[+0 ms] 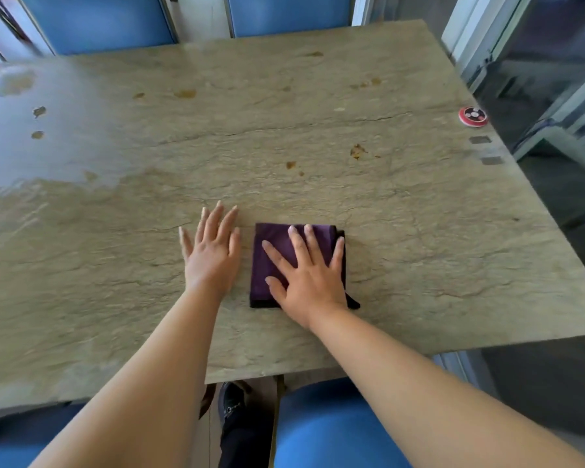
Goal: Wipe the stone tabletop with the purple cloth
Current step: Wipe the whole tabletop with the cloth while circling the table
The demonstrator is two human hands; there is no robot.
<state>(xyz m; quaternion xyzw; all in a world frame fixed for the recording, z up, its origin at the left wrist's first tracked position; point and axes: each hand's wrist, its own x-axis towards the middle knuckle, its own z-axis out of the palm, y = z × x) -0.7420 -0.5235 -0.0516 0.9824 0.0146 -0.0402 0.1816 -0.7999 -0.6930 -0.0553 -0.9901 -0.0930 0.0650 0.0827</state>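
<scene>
- Cloth (277, 244), purple and folded to a rough square with a dark edge showing along its near and right sides, lies flat on the tabletop (419, 231), a little in from the near edge and about midway along it.
- Right hand (306, 275) lies palm down on the cloth, fingers straight and spread, pressing rather than pinching; fingertips reach almost to the cloth's far edge.
- Left hand (213, 251) lies flat on bare stone just left of the cloth, fingers straight and close together, holding nothing and apart from the cloth.
- Cloth's folded sides run square to the near edge, with no marked long axis, so it should slide equally well either way.
- Brown stains (358, 152) lie beyond the cloth, the nearest ones ahead and slightly to its right, more near the far edge and far to its left.
- Wiping seems barely begun here: most marks lie forward of the cloth, so the coming stroke probably pushes away from the near edge.
- Right hand is the one placed to drive it; the left looks set to brace.
- Red disc (472, 115) sits well right of the cloth, at the table's right edge, clear of a straight forward stroke.
</scene>
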